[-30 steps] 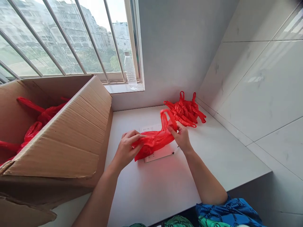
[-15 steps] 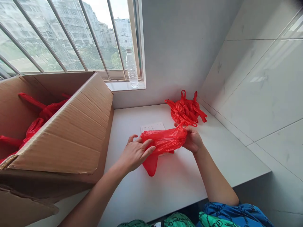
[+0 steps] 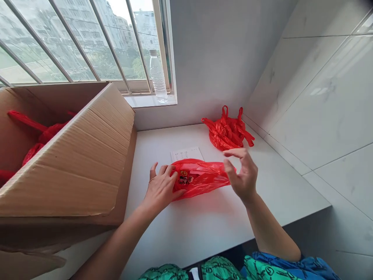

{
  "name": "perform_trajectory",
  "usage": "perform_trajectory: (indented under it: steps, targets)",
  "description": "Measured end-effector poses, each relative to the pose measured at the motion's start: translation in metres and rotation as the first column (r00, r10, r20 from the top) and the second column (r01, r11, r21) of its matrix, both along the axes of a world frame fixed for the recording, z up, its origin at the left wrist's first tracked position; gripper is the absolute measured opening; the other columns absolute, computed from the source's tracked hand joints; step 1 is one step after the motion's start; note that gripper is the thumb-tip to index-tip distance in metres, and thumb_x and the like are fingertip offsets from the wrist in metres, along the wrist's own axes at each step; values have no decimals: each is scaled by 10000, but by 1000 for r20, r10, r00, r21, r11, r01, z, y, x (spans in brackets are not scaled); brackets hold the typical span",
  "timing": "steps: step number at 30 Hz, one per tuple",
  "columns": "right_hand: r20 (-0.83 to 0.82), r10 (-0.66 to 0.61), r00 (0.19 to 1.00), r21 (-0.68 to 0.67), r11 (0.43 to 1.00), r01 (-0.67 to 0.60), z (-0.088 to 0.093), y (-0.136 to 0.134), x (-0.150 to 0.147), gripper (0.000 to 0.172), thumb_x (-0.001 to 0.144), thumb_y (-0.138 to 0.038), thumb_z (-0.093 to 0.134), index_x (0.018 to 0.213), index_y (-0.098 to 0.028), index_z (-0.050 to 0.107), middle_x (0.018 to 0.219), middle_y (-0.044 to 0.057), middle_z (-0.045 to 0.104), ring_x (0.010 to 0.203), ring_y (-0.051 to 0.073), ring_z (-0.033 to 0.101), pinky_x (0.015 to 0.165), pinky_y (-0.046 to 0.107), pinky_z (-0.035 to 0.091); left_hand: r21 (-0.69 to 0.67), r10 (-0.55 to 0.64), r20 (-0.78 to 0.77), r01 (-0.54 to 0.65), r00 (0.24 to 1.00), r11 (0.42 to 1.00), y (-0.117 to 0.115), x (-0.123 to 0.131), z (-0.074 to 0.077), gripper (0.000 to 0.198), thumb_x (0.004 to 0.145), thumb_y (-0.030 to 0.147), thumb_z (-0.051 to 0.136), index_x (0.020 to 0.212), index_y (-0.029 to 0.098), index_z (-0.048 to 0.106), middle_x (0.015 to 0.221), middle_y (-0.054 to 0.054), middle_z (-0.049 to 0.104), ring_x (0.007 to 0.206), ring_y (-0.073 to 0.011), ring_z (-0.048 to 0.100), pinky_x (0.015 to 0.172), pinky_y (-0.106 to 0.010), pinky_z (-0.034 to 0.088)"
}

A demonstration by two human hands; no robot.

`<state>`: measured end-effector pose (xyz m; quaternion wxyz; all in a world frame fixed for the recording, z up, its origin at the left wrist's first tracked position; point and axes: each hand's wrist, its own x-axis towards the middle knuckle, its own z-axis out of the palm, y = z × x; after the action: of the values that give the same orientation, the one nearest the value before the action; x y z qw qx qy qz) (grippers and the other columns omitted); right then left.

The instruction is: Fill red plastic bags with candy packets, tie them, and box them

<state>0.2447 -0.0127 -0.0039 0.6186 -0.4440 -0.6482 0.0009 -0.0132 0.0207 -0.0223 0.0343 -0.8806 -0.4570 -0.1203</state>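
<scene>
A thin red plastic bag (image 3: 206, 177) lies stretched sideways on the white tabletop, and a dark printed packet (image 3: 183, 177) shows through its left part. My left hand (image 3: 163, 184) grips the bag's left end, fingers curled over the top and thumb along the lower edge. At the other end, my right hand (image 3: 243, 175) is raised with thumb and forefinger apart, holding nothing. Partly behind the bag is a white sheet with printed marks (image 3: 186, 154). Farther back sits a heap of red plastic bags (image 3: 227, 132) with their handles sticking up.
On the left stands a large open cardboard box (image 3: 87, 163) with red bags (image 3: 37, 144) inside. A clear bottle (image 3: 158, 77) is on the sill of the barred window. Tiled wall (image 3: 329, 97) borders the white table (image 3: 279, 194) on the right.
My right hand has let go of the bag's right end and lifted off with fingers spread. The bag now lies flatter and the printed packet shows. The view has shifted slightly.
</scene>
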Motion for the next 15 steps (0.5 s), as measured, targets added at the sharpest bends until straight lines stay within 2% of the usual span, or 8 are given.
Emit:
perform_trajectory:
  steps: [1, 3, 4, 6, 8, 9, 12, 15]
  targets:
    - [146, 137, 980, 12, 990, -141, 2, -4, -13, 208, 912, -188, 588, 1107, -250, 621, 979, 40, 690, 917, 185, 656, 829, 346, 540, 2, -16, 13, 16, 1000, 1000, -2, 3, 0, 254, 775, 450, 728, 787, 218, 623, 1096, -66, 646, 1094, -295, 565, 1167, -616, 127]
    - [436, 339, 834, -153, 941, -303, 0, -5, -36, 161, 958, -200, 537, 1077, -248, 634, 933, 36, 717, 865, 174, 676, 761, 300, 532, 29, -62, 35, 60, 997, 998, -5, 8, 1, 169, 838, 393, 670, 810, 228, 644, 1082, -48, 662, 1150, -289, 555, 1184, -602, 112]
    - [532, 369, 762, -275, 927, -257, -4, -2, -45, 147, 982, -215, 507, 1021, -232, 648, 884, 39, 720, 810, 173, 682, 698, 282, 516, 42, -89, 37, 88, 995, 995, -6, 8, 3, 153, 876, 360, 625, 798, 232, 655, 1033, -35, 676, 1156, -275, 559, 1193, -585, 110]
    - [667, 345, 660, -480, 877, 27, -15, 6, -52, 215, 1013, -247, 460, 932, -193, 653, 802, 60, 712, 699, 182, 680, 574, 266, 454, 47, -125, 25, 124, 992, 991, -8, 6, 5, 272, 938, 315, 535, 711, 233, 660, 862, -14, 688, 1100, -242, 592, 1204, -552, 118]
    - [744, 302, 596, -566, 759, 322, -24, 13, -50, 193, 1000, -291, 504, 947, -168, 642, 792, 87, 709, 665, 208, 681, 508, 263, 389, 22, -110, -3, 110, 994, 994, -9, -1, 7, 401, 962, 324, 496, 594, 225, 623, 670, -6, 647, 984, -225, 621, 1208, -540, 125]
    - [759, 303, 576, -588, 700, 406, -26, 16, -47, 174, 970, -321, 563, 979, -163, 635, 812, 97, 713, 685, 228, 688, 497, 264, 371, 6, -83, -23, 83, 996, 997, -11, -5, 6, 435, 957, 349, 504, 552, 221, 597, 608, -7, 621, 936, -227, 625, 1208, -549, 122]
    - [714, 403, 572, -683, 580, 444, -27, 15, -38, 282, 818, -352, 735, 1004, -177, 615, 857, 88, 717, 753, 266, 690, 492, 269, 347, -45, 17, -126, -23, 992, 999, -17, -16, 1, 376, 869, 475, 613, 594, 219, 599, 588, -25, 615, 874, -266, 618, 1192, -617, 110]
    - [639, 493, 591, -759, 532, 377, -25, 11, -38, 324, 722, -298, 777, 979, -195, 609, 872, 63, 712, 762, 250, 672, 492, 273, 336, -85, 107, -265, -134, 958, 987, -23, -21, -8, 386, 759, 567, 702, 839, 191, 664, 683, -60, 659, 868, -302, 613, 1167, -678, 91]
